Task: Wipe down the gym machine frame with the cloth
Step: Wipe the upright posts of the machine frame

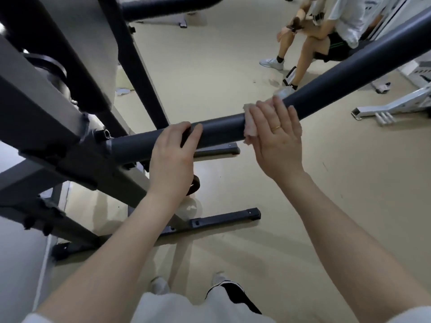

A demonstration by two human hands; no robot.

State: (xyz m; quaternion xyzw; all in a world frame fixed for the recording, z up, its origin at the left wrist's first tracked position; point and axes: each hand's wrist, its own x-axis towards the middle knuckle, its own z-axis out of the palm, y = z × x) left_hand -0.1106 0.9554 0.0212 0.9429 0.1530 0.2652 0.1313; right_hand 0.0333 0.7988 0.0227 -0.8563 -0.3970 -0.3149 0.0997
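Observation:
A dark grey round bar (224, 129) of the gym machine frame runs from the left joint up to the right edge. My left hand (175, 155) is wrapped around the bar near its welded joint. My right hand (277, 134) presses a small pale pink cloth (250, 127) against the bar further right, fingers flat over it; most of the cloth is hidden under the palm. A ring shows on one finger of that hand.
Heavy square frame beams (46, 127) fill the left side. Black floor feet (224, 219) of the machine lie below the bar on the beige floor. A seated person (326, 31) is at the back right, and a white bench base (394, 108) stands at the right.

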